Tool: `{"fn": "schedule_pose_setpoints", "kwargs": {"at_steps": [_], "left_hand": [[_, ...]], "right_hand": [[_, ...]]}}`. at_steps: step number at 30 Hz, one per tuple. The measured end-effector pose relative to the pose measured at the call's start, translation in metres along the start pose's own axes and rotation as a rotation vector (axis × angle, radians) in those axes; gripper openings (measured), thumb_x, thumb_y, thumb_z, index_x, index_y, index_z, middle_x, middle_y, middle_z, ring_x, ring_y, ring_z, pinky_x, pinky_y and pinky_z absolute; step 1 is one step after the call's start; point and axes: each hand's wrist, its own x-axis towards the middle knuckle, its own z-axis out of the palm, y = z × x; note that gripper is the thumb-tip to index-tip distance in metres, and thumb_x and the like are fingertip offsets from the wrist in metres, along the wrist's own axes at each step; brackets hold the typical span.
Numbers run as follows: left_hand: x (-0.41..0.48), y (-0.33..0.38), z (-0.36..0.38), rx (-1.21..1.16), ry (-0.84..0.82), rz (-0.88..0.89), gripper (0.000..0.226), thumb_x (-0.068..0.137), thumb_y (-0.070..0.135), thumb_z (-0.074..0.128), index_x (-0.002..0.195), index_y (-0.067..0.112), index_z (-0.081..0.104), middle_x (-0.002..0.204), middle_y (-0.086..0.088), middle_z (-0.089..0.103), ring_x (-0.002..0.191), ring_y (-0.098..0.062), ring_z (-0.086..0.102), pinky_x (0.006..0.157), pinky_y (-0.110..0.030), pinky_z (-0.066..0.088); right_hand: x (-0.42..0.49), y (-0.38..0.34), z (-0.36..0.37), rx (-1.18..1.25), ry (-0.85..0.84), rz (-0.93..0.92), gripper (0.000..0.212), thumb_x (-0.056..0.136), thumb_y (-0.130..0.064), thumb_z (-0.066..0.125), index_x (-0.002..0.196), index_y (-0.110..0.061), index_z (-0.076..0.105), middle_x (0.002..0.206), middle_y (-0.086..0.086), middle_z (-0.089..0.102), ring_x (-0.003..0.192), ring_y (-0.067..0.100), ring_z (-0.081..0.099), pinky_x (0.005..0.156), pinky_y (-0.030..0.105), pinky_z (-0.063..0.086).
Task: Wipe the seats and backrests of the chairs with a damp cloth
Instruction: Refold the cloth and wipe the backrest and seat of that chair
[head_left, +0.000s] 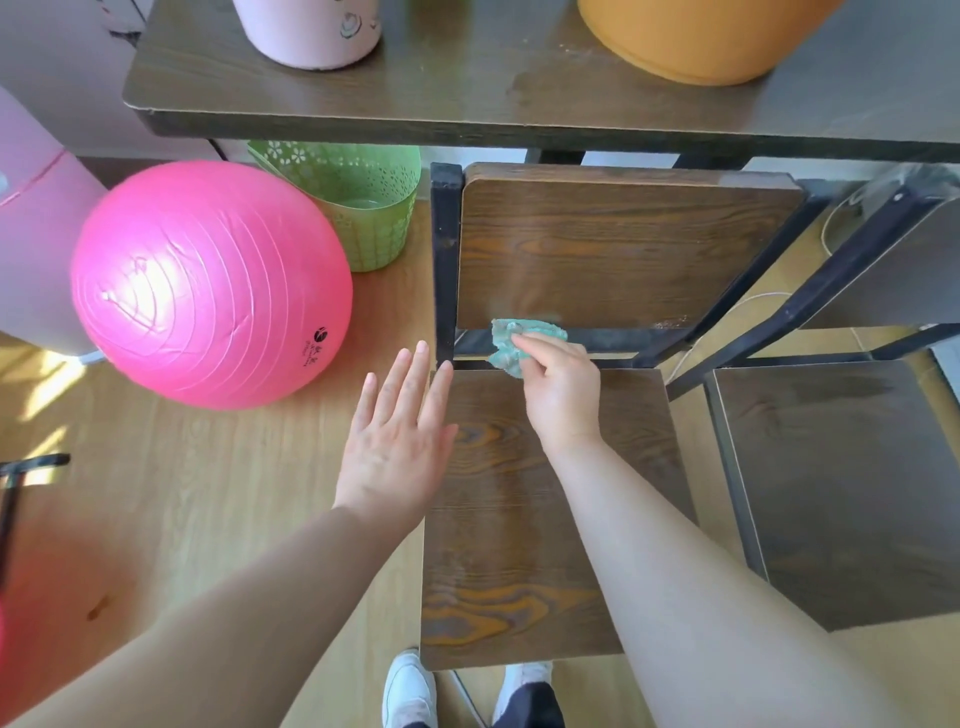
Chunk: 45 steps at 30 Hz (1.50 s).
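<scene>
Chair (540, 499) of dark wood-grain board on a black metal frame stands under the dark tabletop (467, 88), its seat running from 6 to 12 o'clock and its backrest panel (623, 249) rising at 12 o'clock. The crumpled teal damp cloth (519, 338) sits at the lower left corner of the backrest, over the gap above the seat. The right hand (558, 387) is the nearer one: its fingers are pinched closed around the cloth, wrist low, forearm crossing the seat from 5 o'clock. The backrest's long axis runs 9 to 3 o'clock, so most of the unwiped panel likely lies toward 3 o'clock of the fingers. The left hand (397, 441) hovers flat, fingers straight and slightly spread, holding nothing, at the seat's 9 o'clock edge. A second, similar chair (841, 488) stands at 3 o'clock.
</scene>
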Motion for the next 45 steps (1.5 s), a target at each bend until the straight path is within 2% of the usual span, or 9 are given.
{"fn": "schedule_pose_setpoints", "kwargs": {"at_steps": [4,9,13,24,31,34,37,39,45], "left_hand": [[0.009,0.003,-0.005,0.0,-0.014,-0.005,0.063,0.1,0.034,0.051,0.154,0.012,0.03,0.164,-0.013,0.018,0.152,-0.027,0.015,0.122,-0.051,0.02],[0.024,-0.003,-0.021,-0.007,0.017,-0.053,0.064,0.101,0.034,0.048,0.156,0.013,0.024,0.165,-0.012,0.015,0.153,-0.027,0.012,0.122,-0.052,0.019],[0.03,-0.012,-0.028,0.003,0.036,-0.075,0.063,0.1,0.033,0.047,0.156,0.012,0.025,0.165,-0.013,0.015,0.153,-0.028,0.014,0.122,-0.052,0.017],[0.03,-0.038,-0.007,-0.026,-0.045,-0.168,0.063,0.102,0.039,0.034,0.158,0.015,0.016,0.167,-0.009,0.004,0.154,-0.024,0.001,0.124,-0.048,0.009],[0.024,-0.052,0.019,-0.045,-0.088,-0.232,0.065,0.103,0.038,0.039,0.158,0.015,0.015,0.167,-0.009,0.003,0.154,-0.023,0.0,0.124,-0.048,0.008],[0.014,-0.053,0.034,-0.043,-0.11,-0.258,0.065,0.103,0.038,0.042,0.158,0.015,0.016,0.167,-0.009,0.005,0.154,-0.024,0.002,0.124,-0.049,0.011],[0.007,-0.052,0.046,-0.055,-0.139,-0.274,0.065,0.104,0.039,0.04,0.158,0.015,0.014,0.167,-0.009,0.004,0.154,-0.024,0.002,0.124,-0.049,0.01],[0.004,-0.051,0.051,-0.067,-0.138,-0.289,0.064,0.104,0.038,0.039,0.158,0.014,0.014,0.167,-0.01,0.004,0.154,-0.024,0.002,0.124,-0.049,0.01],[-0.003,-0.05,0.061,-0.098,-0.127,-0.316,0.063,0.104,0.036,0.04,0.158,0.013,0.016,0.166,-0.011,0.007,0.154,-0.025,0.004,0.124,-0.048,0.009]], "right_hand": [[0.0,-0.022,-0.034,0.08,0.112,-0.111,0.031,0.088,-0.001,0.068,0.117,-0.012,0.073,0.119,0.002,0.07,0.111,0.019,0.06,0.096,0.016,0.044],[0.038,-0.082,-0.058,0.106,0.27,-0.502,0.026,0.093,-0.003,0.062,0.116,-0.005,0.072,0.115,0.006,0.069,0.103,0.025,0.058,0.094,0.027,0.048],[0.064,-0.107,-0.045,0.064,0.337,-0.634,0.024,0.094,-0.001,0.06,0.114,-0.005,0.073,0.109,0.01,0.069,0.097,0.029,0.058,0.091,0.032,0.049],[0.053,-0.083,0.009,0.015,0.266,-0.581,0.037,0.104,-0.021,0.041,0.118,-0.004,0.07,0.105,0.014,0.066,0.095,0.026,0.057,0.084,0.026,0.049],[0.036,-0.043,0.048,-0.014,0.15,-0.571,0.028,0.1,-0.01,0.054,0.123,-0.002,0.066,0.109,0.017,0.063,0.098,0.029,0.058,0.081,0.036,0.055],[0.027,-0.029,0.065,-0.028,0.047,-0.517,0.03,0.095,-0.007,0.062,0.125,-0.003,0.064,0.11,0.014,0.061,0.101,0.025,0.056,0.083,0.031,0.054],[0.021,-0.026,0.075,0.102,-0.087,-0.248,0.016,0.099,-0.027,0.058,0.111,-0.019,0.064,0.107,-0.003,0.054,0.101,0.0,0.049,0.083,0.013,0.045],[0.019,-0.026,0.083,0.066,-0.146,-0.139,0.005,0.098,-0.038,0.058,0.098,-0.032,0.057,0.101,-0.015,0.049,0.098,-0.005,0.05,0.078,0.008,0.041],[0.014,-0.017,0.106,-0.019,-0.171,-0.057,0.017,0.095,-0.05,0.056,0.083,-0.04,0.05,0.099,-0.018,0.05,0.094,0.002,0.056,0.075,0.018,0.045]]}}
